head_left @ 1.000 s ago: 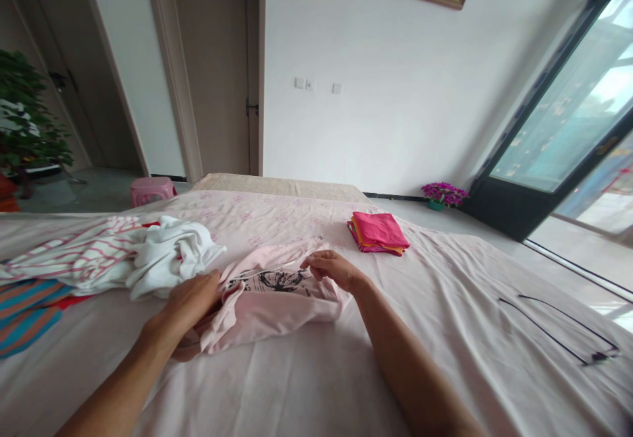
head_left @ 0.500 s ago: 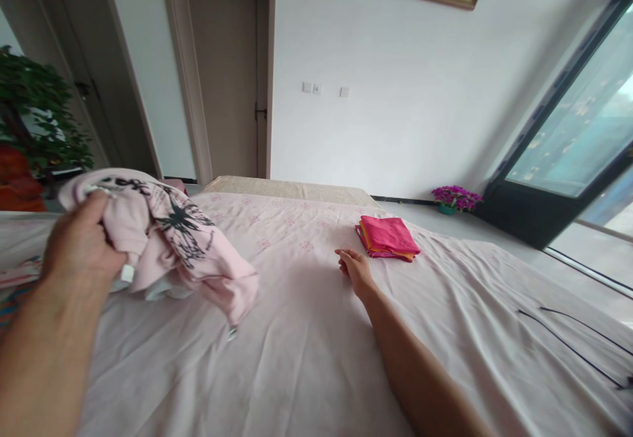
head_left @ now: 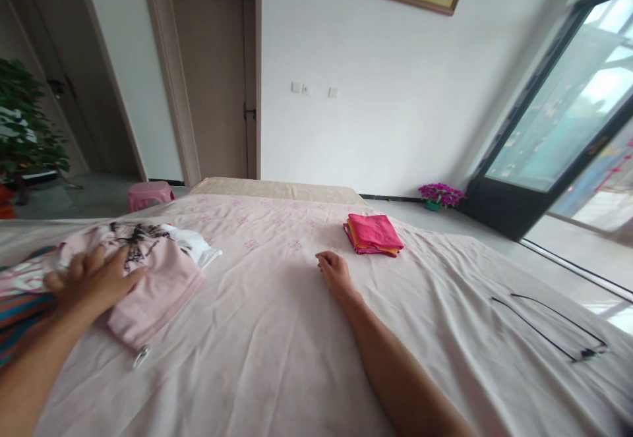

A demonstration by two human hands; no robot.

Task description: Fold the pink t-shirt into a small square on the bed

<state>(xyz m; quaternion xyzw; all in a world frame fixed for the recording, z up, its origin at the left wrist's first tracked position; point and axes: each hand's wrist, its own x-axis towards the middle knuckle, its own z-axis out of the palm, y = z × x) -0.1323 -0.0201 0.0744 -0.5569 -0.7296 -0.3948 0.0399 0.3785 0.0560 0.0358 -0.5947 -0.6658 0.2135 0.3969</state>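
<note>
My left hand lies with spread fingers on a pink garment with a black print, at the left of the cloth-covered surface. A white cloth shows from under its far edge. A white ring-like end sticks out at the near corner. Left of it are striped clothes, partly hidden by my arm. My right hand rests on the pale pink sheet, fingers curled in, with nothing visible in them. Just beyond it sits a folded stack of red and orange cloth.
Eyeglasses with dark temples lie on the sheet at the right. A pink stool stands beyond the left edge. Potted purple flowers are on the floor near the glass door. A leafy plant stands far left.
My left hand has lowered the pink garment onto the left side and opened, now flat on top of it. My right hand stays curled on the sheet. The view has shifted slightly right.
</note>
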